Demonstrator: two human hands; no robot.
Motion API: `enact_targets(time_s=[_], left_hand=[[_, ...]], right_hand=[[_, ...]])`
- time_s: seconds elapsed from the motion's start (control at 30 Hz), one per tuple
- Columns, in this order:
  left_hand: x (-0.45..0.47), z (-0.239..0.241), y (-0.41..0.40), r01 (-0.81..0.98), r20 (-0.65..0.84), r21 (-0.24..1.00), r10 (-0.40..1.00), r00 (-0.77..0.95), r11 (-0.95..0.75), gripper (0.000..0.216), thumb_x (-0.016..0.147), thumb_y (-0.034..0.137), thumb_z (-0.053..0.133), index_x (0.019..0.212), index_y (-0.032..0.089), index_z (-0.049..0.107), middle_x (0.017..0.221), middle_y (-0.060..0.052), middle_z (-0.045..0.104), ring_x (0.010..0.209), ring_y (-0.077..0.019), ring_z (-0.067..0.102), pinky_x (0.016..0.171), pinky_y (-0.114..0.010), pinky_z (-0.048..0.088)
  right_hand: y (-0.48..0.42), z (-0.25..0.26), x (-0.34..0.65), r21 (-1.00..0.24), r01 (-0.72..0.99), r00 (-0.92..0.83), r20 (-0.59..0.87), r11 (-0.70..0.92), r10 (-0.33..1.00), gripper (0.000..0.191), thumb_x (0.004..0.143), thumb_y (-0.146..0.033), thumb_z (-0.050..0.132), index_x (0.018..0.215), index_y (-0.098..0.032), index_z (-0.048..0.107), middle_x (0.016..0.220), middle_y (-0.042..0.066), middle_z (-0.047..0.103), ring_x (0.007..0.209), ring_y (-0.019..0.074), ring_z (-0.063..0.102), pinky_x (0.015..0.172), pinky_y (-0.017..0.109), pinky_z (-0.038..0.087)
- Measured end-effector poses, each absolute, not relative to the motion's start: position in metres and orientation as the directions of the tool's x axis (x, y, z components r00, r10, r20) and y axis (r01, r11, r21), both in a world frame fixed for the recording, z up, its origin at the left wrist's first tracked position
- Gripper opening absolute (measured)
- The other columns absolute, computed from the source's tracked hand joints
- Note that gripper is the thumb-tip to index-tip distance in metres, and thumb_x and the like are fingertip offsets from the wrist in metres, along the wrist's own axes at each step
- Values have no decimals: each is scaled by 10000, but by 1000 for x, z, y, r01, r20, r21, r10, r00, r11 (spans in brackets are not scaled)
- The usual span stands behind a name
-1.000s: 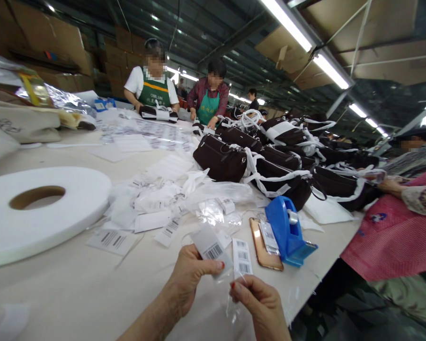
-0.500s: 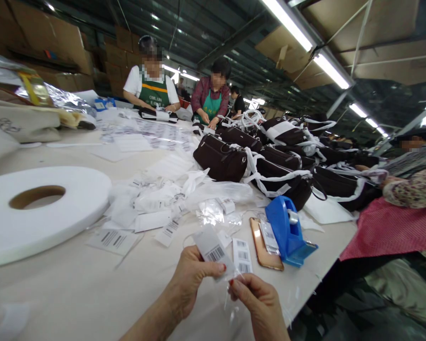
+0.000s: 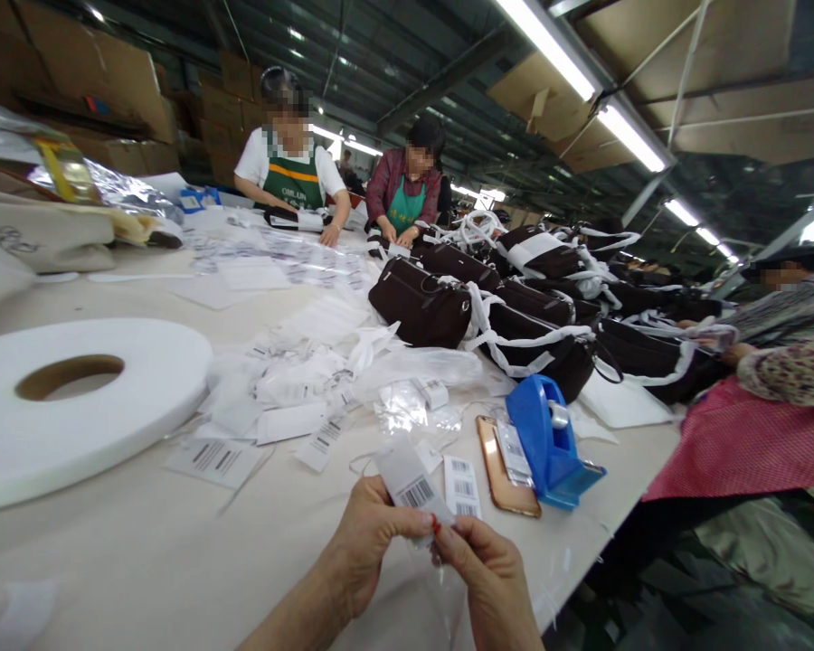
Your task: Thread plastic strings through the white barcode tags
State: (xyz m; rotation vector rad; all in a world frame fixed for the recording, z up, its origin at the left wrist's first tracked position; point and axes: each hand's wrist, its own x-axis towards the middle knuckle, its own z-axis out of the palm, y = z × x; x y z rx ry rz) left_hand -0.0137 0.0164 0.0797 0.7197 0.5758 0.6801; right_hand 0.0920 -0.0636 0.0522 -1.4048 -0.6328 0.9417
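Right hand (image 3: 492,570) has drawn in over the last second, now touching the left hand (image 3: 363,533). The left pinches a white barcode tag (image 3: 408,475) above the worktop (image 3: 176,570); the right pinches clear plastic (image 3: 449,592) at its lower end. Just beyond lie a label strip (image 3: 461,485), gold phone (image 3: 506,490) and blue tape dispenser (image 3: 546,448).

the fingers (image 3: 480,537) are bare, with thumbnails (image 3: 436,522) seemingly painted red.

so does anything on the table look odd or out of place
What looks like a gold phone lies beside the blue tape dispenser with a labelled packet on it, a personal-looking item among loose white tags, which lie in an untidy heap. Nothing looks clearly damaged.
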Motion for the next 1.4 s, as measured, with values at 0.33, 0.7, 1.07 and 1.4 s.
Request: enact_targets(time_s=[0.33,0.7,1.07,1.4], left_hand=[[-17,77,22,-327,-224,788,738,636,521,166,588,231,686,678,91,680,574,-50,644,518,-164,540,528,-289,413],[-13,61,26,-417,-227,796,854,467,439,222,638,306,696,550,131,591,509,25,544,476,-89,437,473,-224,324],[-9,71,17,-441,-241,755,831,502,485,148,609,235,708,577,101,656,548,-6,612,527,-105,509,527,-216,403],[-9,74,18,-501,-350,662,821,452,558,150,541,213,735,511,116,624,479,19,585,456,-86,496,465,-197,403]], right_hand=[[-65,50,88,-984,-174,584,-133,-36,800,270,605,-385,735,509,-157,628,491,-14,554,536,120,467,552,223,365],[-64,49,84,-977,-205,609,-173,-56,774,284,565,-411,751,509,-153,647,476,-11,565,527,120,464,559,229,355],[-59,52,78,-899,-437,526,-288,-37,800,203,554,-342,782,616,-166,701,538,-3,635,516,115,515,537,219,417],[-57,48,75,-918,-395,525,-263,-42,809,249,573,-380,765,604,-145,689,503,-9,585,506,104,475,505,201,386]])
